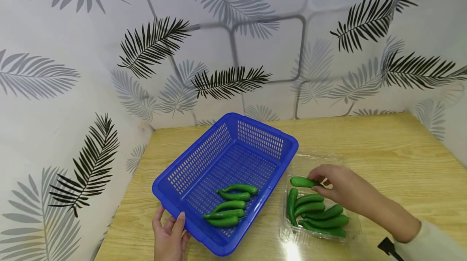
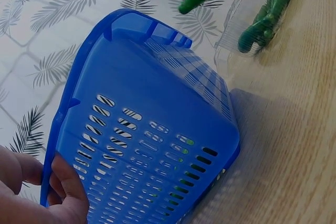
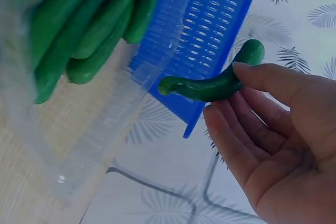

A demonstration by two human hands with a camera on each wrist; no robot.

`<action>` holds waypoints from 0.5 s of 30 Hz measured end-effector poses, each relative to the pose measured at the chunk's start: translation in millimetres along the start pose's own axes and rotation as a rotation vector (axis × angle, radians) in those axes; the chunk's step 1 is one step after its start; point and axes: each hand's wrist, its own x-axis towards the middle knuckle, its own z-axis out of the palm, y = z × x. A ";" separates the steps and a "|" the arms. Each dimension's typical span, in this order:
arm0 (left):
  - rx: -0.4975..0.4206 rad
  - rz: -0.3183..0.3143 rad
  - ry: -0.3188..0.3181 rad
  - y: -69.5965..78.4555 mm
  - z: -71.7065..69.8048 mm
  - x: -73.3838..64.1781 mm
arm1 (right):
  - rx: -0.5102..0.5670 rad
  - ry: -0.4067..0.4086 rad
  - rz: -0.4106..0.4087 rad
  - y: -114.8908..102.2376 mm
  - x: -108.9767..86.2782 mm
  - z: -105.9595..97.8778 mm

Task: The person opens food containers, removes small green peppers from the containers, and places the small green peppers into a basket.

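Observation:
My right hand (image 1: 337, 184) pinches a curved green vegetable (image 3: 215, 86) between thumb and fingers, above the far part of a clear plastic box (image 1: 286, 228). The vegetable is smooth, blunt at one end and narrower at the other, like a small cucumber. Several more green vegetables (image 1: 326, 222) of that kind lie in the box. At the near left corner of a blue plastic basket (image 1: 198, 234), my left hand (image 1: 169, 234) grips the rim, thumb on top and fingers beneath. Inside the basket, several of the same vegetables (image 1: 226, 213) lie at its near right end.
The basket and box stand side by side on a wooden table (image 1: 394, 151), the basket to the left. Behind and to the left hangs a pale cloth (image 1: 262, 54) with a leaf pattern. The box's clear lid (image 1: 317, 161) appears raised at the far side.

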 end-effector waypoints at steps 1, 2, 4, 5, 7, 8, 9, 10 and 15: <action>0.001 0.000 -0.001 0.0 0.1 0.1 | 0.021 -0.005 0.006 -1.4 1.4 -1.1; 0.001 -0.001 -0.001 -0.1 0.1 0.3 | 0.038 -0.007 0.009 -2.7 3.0 -1.5; -0.002 -0.001 -0.002 -0.2 0.0 0.5 | 0.064 -0.010 0.003 -5.3 6.5 -1.6; -0.003 -0.001 -0.002 -0.2 0.1 0.5 | 0.072 -0.011 0.001 -7.1 8.4 -1.5; -0.008 0.001 -0.006 0.1 0.1 0.3 | 0.076 -0.003 -0.005 -11.1 12.7 -0.8; -0.011 0.003 -0.007 0.3 0.1 0.1 | 0.077 0.000 -0.009 -13.1 15.0 -0.3; -0.013 0.003 -0.008 0.6 0.3 -0.2 | 0.074 0.002 -0.014 -15.1 17.5 0.3; -0.015 0.004 -0.008 0.9 0.4 -0.5 | 0.070 0.003 -0.012 -17.4 20.0 1.0; -0.032 0.006 -0.004 1.4 1.3 -0.9 | 0.056 0.004 -0.032 -27.5 35.1 6.4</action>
